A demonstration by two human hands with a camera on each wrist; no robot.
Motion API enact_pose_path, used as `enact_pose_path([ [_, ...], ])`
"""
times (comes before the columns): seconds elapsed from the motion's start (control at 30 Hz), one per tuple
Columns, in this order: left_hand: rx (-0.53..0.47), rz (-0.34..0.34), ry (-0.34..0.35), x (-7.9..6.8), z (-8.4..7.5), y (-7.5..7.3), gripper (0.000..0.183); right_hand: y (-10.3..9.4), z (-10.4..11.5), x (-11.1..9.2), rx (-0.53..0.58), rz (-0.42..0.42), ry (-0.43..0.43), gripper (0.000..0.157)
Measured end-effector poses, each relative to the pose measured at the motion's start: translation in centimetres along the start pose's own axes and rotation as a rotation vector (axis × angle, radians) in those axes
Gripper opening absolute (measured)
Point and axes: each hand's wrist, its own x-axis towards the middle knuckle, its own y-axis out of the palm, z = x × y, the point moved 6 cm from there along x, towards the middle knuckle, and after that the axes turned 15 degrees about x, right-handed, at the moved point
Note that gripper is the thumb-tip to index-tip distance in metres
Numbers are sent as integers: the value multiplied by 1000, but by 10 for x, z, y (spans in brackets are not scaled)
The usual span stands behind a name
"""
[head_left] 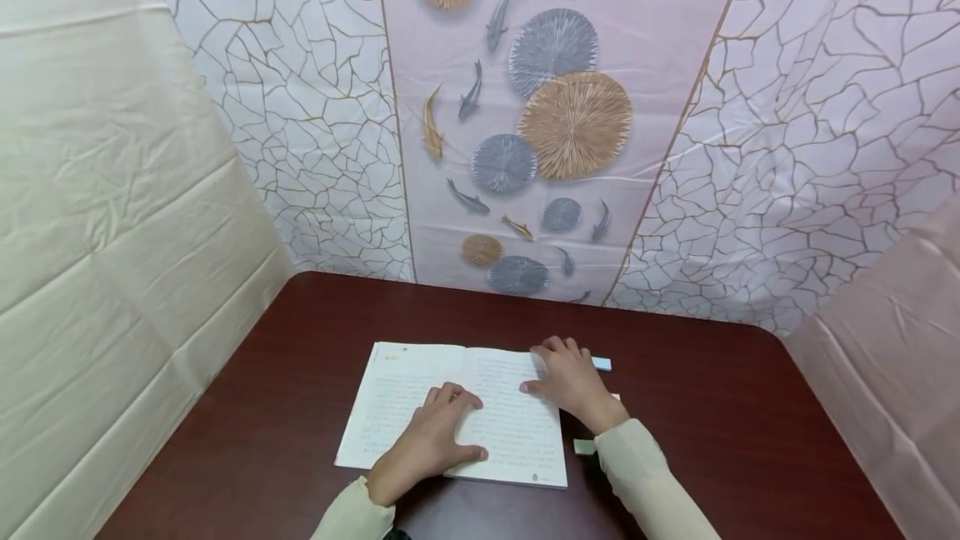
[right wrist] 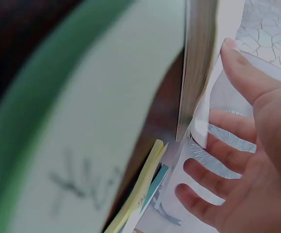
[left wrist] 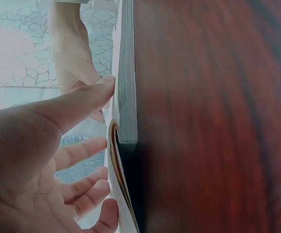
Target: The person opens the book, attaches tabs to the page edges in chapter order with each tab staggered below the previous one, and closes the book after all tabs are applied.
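A thick open book (head_left: 517,440) lies on the dark red-brown table, printed text on its pages. My left hand (head_left: 431,436) rests on it near the spine, fingers and thumb spread. In the left wrist view, the thumb and fingertips of the left hand (left wrist: 48,150) touch the page surface. Over at the upper right edge of the right page is my right hand (head_left: 573,382). In the right wrist view, the thumb of the right hand (right wrist: 256,141) touches the page, and its loosely bent fingers lie by a slightly lifted page corner (right wrist: 200,131).
Right of the book lie a green sticky-note pad (head_left: 584,447), a blue-white one (head_left: 602,363) and a pale yellow one (head_left: 617,397), partly hidden by the right arm. Handwriting shows on a green-edged slip (right wrist: 87,131). Patterned cloth (head_left: 517,257) hangs behind the table (head_left: 712,407).
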Motion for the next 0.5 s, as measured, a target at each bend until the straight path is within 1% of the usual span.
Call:
enact_pose_path([
  [0.13, 2, -11, -9, 1, 0, -3, 59, -3, 10, 0, -40, -49, -44, 63],
  [0.2, 2, -15, -10, 2, -1, -4, 57, -5, 13, 1, -24, -61, -55, 55],
  [0.27, 0, -17, -12, 2, -1, -5, 54, -7, 13, 2, 26, -52, -35, 48],
  [0.37, -5, -18, -11, 2, -2, -5, 50, -12, 7, 7, 152, 3, 22, 46],
  [0.4, -5, -19, -10, 1, -2, -5, 50, -15, 6, 9, 191, 33, 36, 44],
  [0.43, -4, -22, -7, 1, -2, -6, 50, -17, 5, 11, 233, 81, 39, 42],
  [0.47, -7, -24, -6, 0, -2, -7, 51, -20, 4, 12, 272, 133, 35, 44],
  [0.5, -12, -27, -2, 0, -2, -8, 52, -24, 3, 14, 305, 183, 32, 49],
])
